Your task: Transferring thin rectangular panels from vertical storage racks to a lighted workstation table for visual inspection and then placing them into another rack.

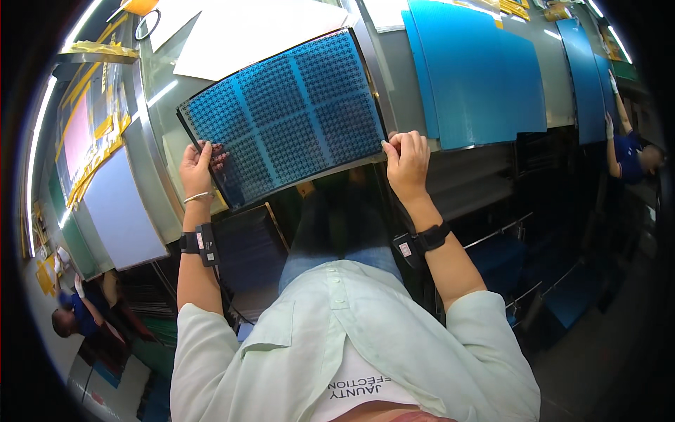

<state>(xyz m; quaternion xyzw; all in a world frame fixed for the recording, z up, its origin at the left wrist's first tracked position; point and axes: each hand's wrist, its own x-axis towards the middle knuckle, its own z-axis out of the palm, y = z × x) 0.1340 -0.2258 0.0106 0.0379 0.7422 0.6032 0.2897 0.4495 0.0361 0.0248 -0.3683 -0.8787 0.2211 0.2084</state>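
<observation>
head view: holding a blue patterned sheet [288,116] by its near edge, tilted up off the workbench [151,151], probably so the surface catches the ceiling light for a close look. left hand [195,169] clenched on the sheet's corner at 7 o'clock, thumb on top and fingers curled under the edge; right hand [406,160] pinching the corner at 4 o'clock, fingertips folded over the rim. gripped at 2 opposite corners, likely to keep the thin sheet taut and stop it sagging in the middle.

the sheet: roughly rectangular, dark-edged, divided into 4 panels by lighter blue bands, each panel filled with a dense grid of small repeated shapes; slightly bowed, glossy, far edge lifted toward 12 o'clock.

around it: a white sheet [246,32] lying on the bench at 12 o'clock, just beyond the held one; plain blue sheets [478,70] stacked overlapping at 2 o'clock; a pale lilac board [119,211] at 8 o'clock hanging over the bench edge. black wristbands with small tags on both forearms, a thin bangle on the left wrist. another person [626,148] in blue reaching up at 3 o'clock, well apart; one more person [77,316] low at 8 o'clock.
</observation>
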